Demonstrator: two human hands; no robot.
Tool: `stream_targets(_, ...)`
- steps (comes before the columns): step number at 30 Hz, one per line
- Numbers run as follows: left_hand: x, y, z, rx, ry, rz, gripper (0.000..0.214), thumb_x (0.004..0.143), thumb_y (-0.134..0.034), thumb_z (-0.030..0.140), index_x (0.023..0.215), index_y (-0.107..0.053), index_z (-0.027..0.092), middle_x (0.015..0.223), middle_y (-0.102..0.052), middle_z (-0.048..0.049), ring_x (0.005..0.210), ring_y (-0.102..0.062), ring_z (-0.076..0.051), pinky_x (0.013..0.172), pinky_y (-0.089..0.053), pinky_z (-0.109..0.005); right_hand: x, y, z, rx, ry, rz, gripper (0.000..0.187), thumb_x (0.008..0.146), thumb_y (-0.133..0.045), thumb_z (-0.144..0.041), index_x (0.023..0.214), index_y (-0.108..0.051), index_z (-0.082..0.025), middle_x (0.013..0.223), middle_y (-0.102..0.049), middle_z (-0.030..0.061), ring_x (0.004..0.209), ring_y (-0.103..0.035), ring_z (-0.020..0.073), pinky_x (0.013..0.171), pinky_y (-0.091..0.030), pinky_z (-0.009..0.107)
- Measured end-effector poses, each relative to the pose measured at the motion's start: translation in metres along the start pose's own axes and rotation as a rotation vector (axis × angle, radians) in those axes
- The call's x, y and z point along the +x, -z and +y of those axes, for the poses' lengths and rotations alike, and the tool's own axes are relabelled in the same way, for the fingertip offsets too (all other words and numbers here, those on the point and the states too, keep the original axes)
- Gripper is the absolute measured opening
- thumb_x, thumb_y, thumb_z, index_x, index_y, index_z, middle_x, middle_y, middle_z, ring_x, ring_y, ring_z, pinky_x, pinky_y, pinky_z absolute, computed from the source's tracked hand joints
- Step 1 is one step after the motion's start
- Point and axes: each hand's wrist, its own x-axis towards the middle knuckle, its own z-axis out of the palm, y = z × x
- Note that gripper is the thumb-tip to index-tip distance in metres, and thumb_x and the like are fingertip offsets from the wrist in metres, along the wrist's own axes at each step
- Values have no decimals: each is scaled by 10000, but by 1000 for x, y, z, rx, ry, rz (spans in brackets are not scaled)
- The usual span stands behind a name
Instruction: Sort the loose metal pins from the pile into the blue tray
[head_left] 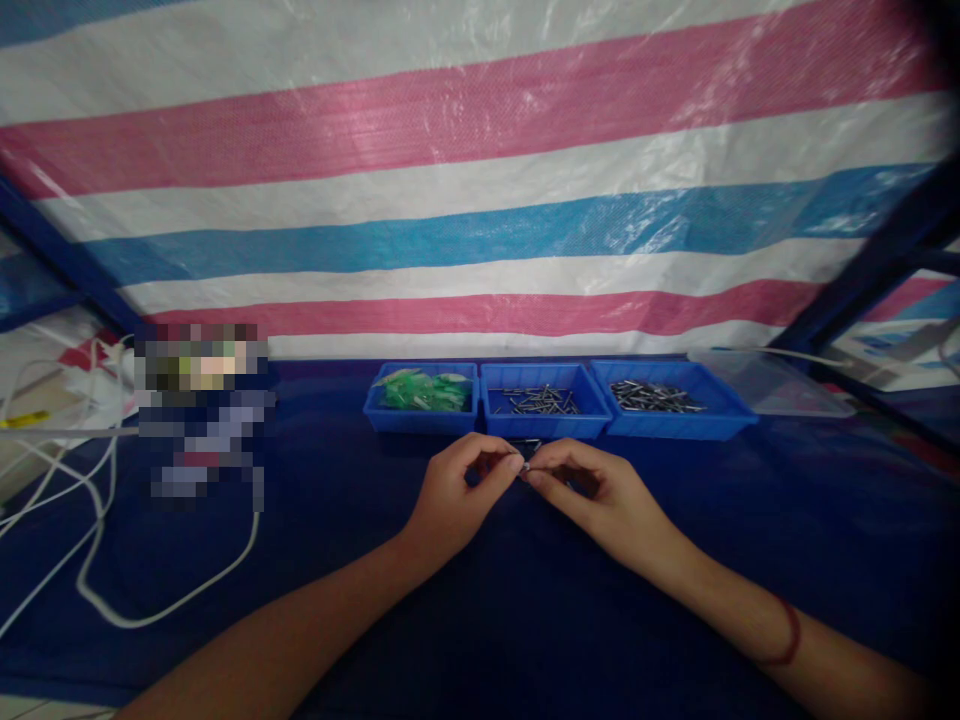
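My left hand (459, 490) and my right hand (592, 490) meet fingertip to fingertip over the dark blue tabletop (525, 620), just in front of the middle tray. Both are pinched on a small metal part (525, 466) held between them; its shape is too small to make out. Behind my hands stand three blue trays in a row: the left tray (379, 410) holds green plastic pieces (424, 390), the middle tray (592, 415) holds several dark metal pins (538, 401), the right tray (731, 420) holds several silvery metal pins (652, 396).
A striped pink, white and blue tarp (480, 200) hangs behind the table. White cables (97, 590) loop over the left side. A clear plastic tray (765, 385) lies right of the blue trays. Dark blue frame bars (862, 280) slant at the right.
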Motion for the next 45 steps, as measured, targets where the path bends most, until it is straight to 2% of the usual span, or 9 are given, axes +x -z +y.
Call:
stream_targets(6,1,-1,-1,-18,-6,-20,114,856,-569,259,848,-631,164,802,-637,-17,748,-586,-140,698,-447,-236,0,0,-1,-74,7,-74,141,857,-551,-304,861,-641,-196,824,-653,28,730,-583,154,663,-453,275)
stream_targets(15,-1,0,0,-27,-28,-23,109,856,-562,248,861,-627,162,813,-632,-26,753,-590,-143,698,-455,-237,0,0,-1,-124,31,-60,140,856,-556,-307,826,-631,-193,767,-626,21,699,-554,148,642,-432,270)
stream_targets(26,-1,-1,-2,-18,-30,-40,119,869,-537,262,897,-605,169,842,-616,-37,776,-584,-151,715,-462,-247,0,2,-1,-68,21,39,129,809,-616,-325,795,-620,-197,747,-614,21,695,-568,156,630,-465,278)
stream_targets(31,-2,0,-1,-11,-18,-100,141,889,-510,283,900,-591,168,816,-605,-30,749,-573,-147,687,-456,-241,-2,4,-6,-44,33,78,162,805,-627,-366,805,-629,-204,751,-621,22,672,-562,153,610,-467,276)
stream_targets(34,-1,1,1,68,-78,-143,143,902,-493,261,916,-596,164,832,-614,-33,768,-573,-146,718,-449,-251,0,8,-7,-89,73,90,168,815,-618,-373,805,-632,-206,744,-616,22,681,-566,159,613,-461,279)
stream_targets(38,0,2,0,316,-184,-185,201,929,-438,216,1009,-620,188,968,-642,-49,919,-555,-182,844,-400,-318,11,31,0,-208,132,189,163,831,-596,-370,851,-633,-212,811,-639,40,740,-588,181,653,-461,299)
stream_targets(40,0,3,-2,462,-204,-207,243,939,-420,229,1072,-624,216,1042,-634,-52,962,-533,-202,852,-381,-348,19,55,5,-327,152,328,180,832,-590,-370,887,-634,-203,858,-650,62,745,-592,193,659,-455,310)
stream_targets(43,-1,3,-5,624,-201,-251,295,929,-448,288,1187,-585,247,1167,-596,-61,1027,-500,-238,839,-378,-378,28,96,15,-651,127,515,174,833,-580,-344,927,-633,-208,822,-644,72,654,-564,199,618,-420,326)
stream_targets(45,-1,3,-6,677,-197,-283,339,918,-469,318,1242,-547,256,1242,-564,-60,1061,-481,-252,851,-377,-395,32,120,24,-817,135,540,143,858,-529,-310,934,-621,-232,836,-636,85,691,-564,225,649,-401,342)
